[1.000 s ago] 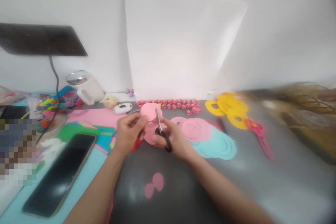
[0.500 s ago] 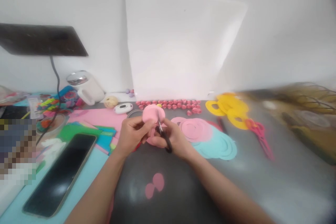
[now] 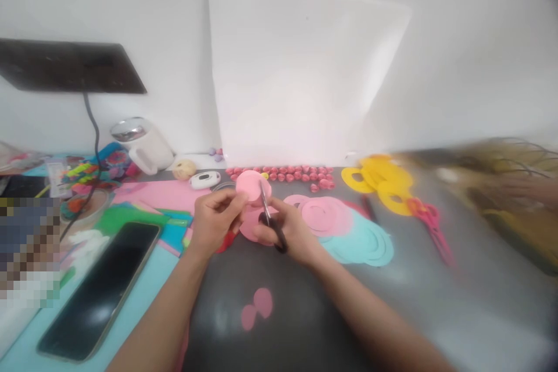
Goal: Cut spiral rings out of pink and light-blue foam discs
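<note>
My left hand (image 3: 217,220) pinches a round pink paper piece (image 3: 249,187) by its lower edge and holds it up over the table. Closed around the black handles of a pair of scissors (image 3: 274,231) is my right hand (image 3: 291,229); the blades point up and lie against the right side of the pink piece. Below and behind the hands, more pink paper (image 3: 250,226) shows in part. Two small pink paper discs (image 3: 263,302) lie on the dark table nearer to me.
Pink and light blue paper rings (image 3: 361,244), yellow rings (image 3: 387,177) and pink scissors (image 3: 429,224) lie to the right. Rolled pink pieces (image 3: 296,174) line the back. A phone (image 3: 102,290) rests on coloured sheets at left. Another person's hand (image 3: 529,190) shows far right.
My left hand has shifted slightly left, and the pink piece has turned a little against the blades. Another person's hand has come into view at the far right.
</note>
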The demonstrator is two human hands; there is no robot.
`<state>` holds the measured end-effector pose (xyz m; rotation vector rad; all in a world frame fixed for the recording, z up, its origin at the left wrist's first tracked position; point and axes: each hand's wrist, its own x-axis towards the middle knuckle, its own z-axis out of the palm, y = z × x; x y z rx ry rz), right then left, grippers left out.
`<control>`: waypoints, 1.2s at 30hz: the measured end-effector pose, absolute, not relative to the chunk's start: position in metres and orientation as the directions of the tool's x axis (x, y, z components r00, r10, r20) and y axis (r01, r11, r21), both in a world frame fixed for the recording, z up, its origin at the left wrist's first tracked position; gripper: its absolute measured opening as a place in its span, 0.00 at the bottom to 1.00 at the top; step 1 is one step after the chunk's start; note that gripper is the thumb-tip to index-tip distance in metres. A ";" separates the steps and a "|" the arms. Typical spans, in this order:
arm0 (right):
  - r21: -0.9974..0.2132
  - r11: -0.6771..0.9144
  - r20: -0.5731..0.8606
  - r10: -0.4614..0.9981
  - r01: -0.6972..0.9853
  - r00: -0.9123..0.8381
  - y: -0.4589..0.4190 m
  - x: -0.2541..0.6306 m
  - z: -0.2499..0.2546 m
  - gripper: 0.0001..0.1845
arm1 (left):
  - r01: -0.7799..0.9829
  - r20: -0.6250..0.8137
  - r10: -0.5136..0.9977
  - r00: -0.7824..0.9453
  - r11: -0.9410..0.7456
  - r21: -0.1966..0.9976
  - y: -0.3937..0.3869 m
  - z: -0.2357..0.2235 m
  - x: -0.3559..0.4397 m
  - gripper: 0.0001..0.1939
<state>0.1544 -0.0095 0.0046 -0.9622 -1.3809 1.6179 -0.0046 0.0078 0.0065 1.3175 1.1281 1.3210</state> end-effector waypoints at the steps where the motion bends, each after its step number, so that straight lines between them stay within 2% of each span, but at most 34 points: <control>1: -0.991 -0.102 -0.059 0.917 -0.087 -0.395 -0.010 0.154 0.005 0.27 | -0.006 0.154 0.988 -0.004 -0.154 0.988 0.008 0.007 -0.004 0.14; 4: -0.989 -0.115 -0.072 0.926 -0.093 -0.372 -0.010 0.151 0.006 0.27 | 0.044 0.156 0.987 0.030 -0.157 0.987 0.006 0.008 -0.001 0.12; 9: -0.990 -0.118 -0.074 0.905 -0.081 -0.418 -0.010 0.151 0.006 0.27 | 0.134 0.163 0.986 0.044 -0.168 0.977 0.005 0.007 -0.002 0.19; 13: -0.990 -0.086 -0.030 0.904 -0.112 -0.426 -0.008 0.153 0.003 0.26 | 0.161 0.147 0.982 0.117 -0.165 0.973 0.006 0.007 -0.005 0.19; 26: -0.991 -0.099 -0.055 0.913 -0.089 -0.405 -0.007 0.153 0.004 0.25 | 0.136 0.163 0.979 0.119 -0.179 0.974 0.007 0.008 -0.005 0.18; 32: -0.991 -0.103 -0.058 0.912 -0.090 -0.406 -0.007 0.154 0.002 0.27 | 0.106 0.162 0.983 0.086 -0.171 0.979 0.006 0.009 -0.005 0.18; 36: -0.992 -0.110 -0.077 0.917 -0.063 -0.392 -0.008 0.154 0.004 0.28 | 0.040 0.160 0.985 0.058 -0.162 0.986 0.007 0.008 -0.006 0.13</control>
